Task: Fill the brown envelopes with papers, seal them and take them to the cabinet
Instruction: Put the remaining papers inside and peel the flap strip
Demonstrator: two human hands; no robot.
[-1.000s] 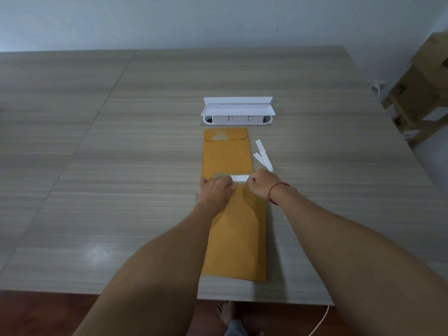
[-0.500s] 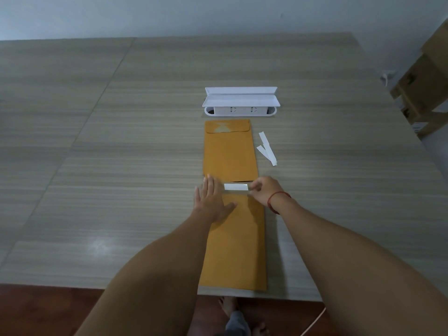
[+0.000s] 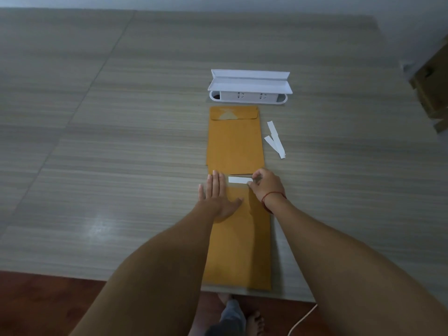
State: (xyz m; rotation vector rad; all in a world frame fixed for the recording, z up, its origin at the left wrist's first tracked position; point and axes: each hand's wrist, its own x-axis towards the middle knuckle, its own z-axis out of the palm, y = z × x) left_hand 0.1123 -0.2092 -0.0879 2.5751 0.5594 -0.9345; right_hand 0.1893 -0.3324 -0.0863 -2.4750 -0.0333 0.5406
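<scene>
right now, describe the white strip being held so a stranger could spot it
On the wooden table, find the brown envelope nearest the person. Across its top end lies a white strip, pinched by the right hand. The two loose strips lie untouched beside the far envelope.

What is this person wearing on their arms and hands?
No sleeves or gloves show. The left arm and left hand wear nothing, with no ring or watch visible. The right hand is bare too, but a thin red string bracelet circles its wrist.
</scene>
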